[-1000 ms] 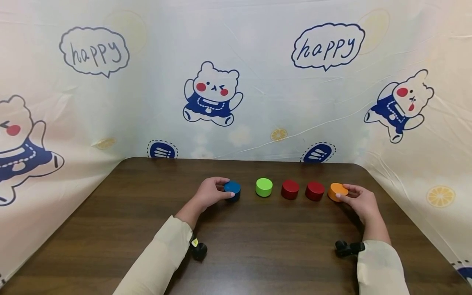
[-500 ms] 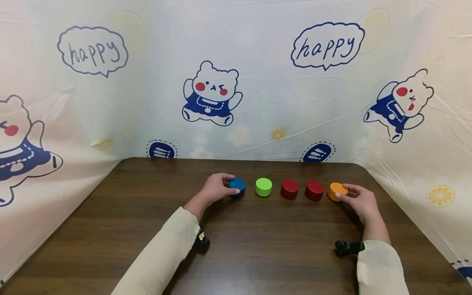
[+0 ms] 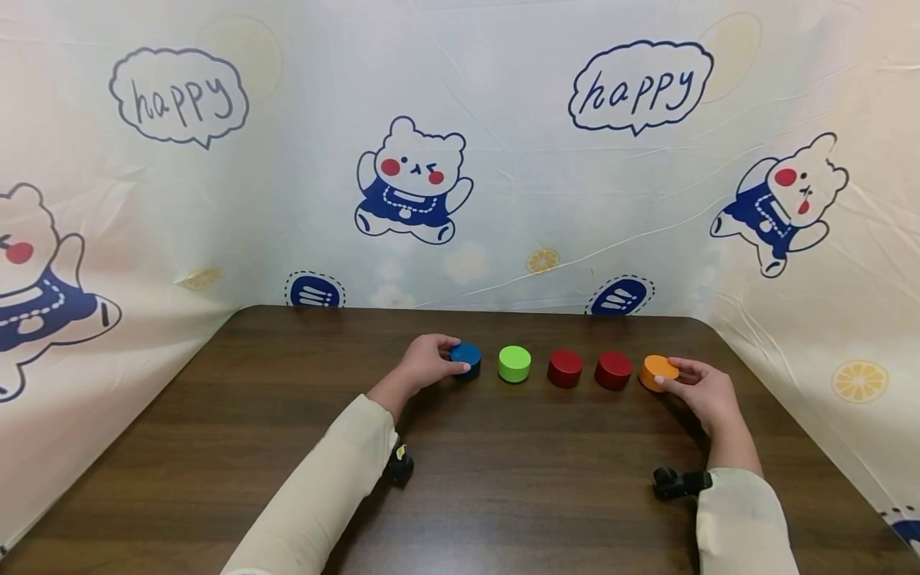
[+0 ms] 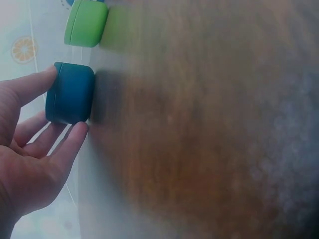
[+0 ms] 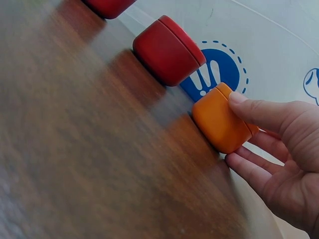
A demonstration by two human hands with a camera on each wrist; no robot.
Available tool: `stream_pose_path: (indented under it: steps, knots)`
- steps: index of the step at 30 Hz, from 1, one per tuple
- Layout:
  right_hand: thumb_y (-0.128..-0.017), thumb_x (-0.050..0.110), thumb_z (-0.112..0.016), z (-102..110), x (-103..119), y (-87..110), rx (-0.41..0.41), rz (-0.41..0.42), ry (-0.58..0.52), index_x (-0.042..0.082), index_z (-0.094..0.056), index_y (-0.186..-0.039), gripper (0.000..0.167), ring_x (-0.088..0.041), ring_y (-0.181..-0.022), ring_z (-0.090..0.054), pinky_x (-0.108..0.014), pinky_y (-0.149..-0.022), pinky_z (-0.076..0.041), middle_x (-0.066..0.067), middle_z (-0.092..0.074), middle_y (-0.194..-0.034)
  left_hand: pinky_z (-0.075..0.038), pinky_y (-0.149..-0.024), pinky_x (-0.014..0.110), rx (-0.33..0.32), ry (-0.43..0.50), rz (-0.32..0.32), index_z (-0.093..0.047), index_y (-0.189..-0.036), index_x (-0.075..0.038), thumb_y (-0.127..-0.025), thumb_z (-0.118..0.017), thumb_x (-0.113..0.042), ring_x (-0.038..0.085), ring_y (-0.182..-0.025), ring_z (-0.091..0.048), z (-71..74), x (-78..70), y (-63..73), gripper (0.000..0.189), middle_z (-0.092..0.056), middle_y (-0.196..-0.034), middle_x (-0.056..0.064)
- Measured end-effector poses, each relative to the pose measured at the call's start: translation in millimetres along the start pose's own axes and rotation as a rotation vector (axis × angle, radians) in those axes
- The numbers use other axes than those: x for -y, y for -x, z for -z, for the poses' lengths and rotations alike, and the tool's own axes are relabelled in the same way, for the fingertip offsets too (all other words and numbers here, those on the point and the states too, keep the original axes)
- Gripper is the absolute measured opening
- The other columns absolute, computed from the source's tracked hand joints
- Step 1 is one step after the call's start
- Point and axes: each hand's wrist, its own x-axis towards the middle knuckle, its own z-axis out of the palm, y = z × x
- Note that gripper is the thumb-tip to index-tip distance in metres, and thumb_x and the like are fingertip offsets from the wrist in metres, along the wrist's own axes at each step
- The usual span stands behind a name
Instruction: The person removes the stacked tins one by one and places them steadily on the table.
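Note:
My left hand (image 3: 426, 364) grips a round blue tin (image 3: 467, 361) from its left side, thumb on the near side and fingers behind. In the left wrist view the blue tin (image 4: 72, 93) shows a lid seam and sits on the table surface. Far right in the row, an orange tin (image 3: 657, 373) is held by my right hand (image 3: 707, 393). In the right wrist view the thumb presses near the lid of the orange tin (image 5: 222, 119), with fingers at its base and far side. Between the hands stand a light green tin (image 3: 513, 364) and two red tins, one left (image 3: 565, 368), one right (image 3: 613, 371).
The brown wooden table (image 3: 503, 479) ends at a printed cloth backdrop (image 3: 517, 160) with bears and lettering. Black wrist cameras sit on the left wrist (image 3: 401, 463) and right wrist (image 3: 679, 483). Narrow gaps separate the tins.
My left hand has slid the blue tin to the right and slightly back, closer to the green one. The right hand and the orange tin have stayed in place.

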Motion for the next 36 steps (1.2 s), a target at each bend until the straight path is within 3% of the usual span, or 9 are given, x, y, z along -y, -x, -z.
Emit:
stream_pose_path:
  steps: [17, 25, 36]
  knots:
    - [-0.089, 0.033, -0.073, 6, -2, 3.6, 0.009, -0.057, -0.013, 0.001, -0.042, -0.145, 0.072, -0.047, -0.133, -0.034, -0.055, -0.109, -0.031, -0.03, -0.032, -0.15, -0.05, -0.096, 0.042, 0.02, 0.061, 0.004, -0.057, -0.133, -0.005, -0.082, -0.08, -0.019, 0.028, -0.117, -0.058, 0.3, -5.2, 3.8, 0.058, -0.059, -0.129, 0.013]
    - [-0.089, 0.032, -0.073, 6, -2, 2.9, 0.005, -0.022, -0.018, -0.002, -0.043, -0.143, 0.07, -0.046, -0.132, -0.037, -0.053, -0.108, -0.034, -0.031, -0.035, -0.148, -0.052, -0.092, 0.041, 0.017, 0.059, -0.056, -0.059, -0.131, -0.008, -0.082, -0.081, -0.018, 0.025, -0.11, -0.06, 10.5, -8.1, 12.8, 0.055, -0.061, -0.124, 0.009]
    - [-0.09, 0.03, -0.071, 3, 1, 0.5, 0.018, -0.001, -0.005, -0.003, -0.042, -0.142, 0.068, -0.046, -0.131, -0.04, -0.052, -0.106, -0.037, -0.031, -0.035, -0.147, -0.05, -0.095, 0.045, 0.018, 0.074, -0.105, -0.061, -0.129, -0.015, -0.083, -0.08, -0.02, 0.026, -0.117, -0.057, 26.0, -10.1, 27.4, 0.051, -0.059, -0.131, 0.011]
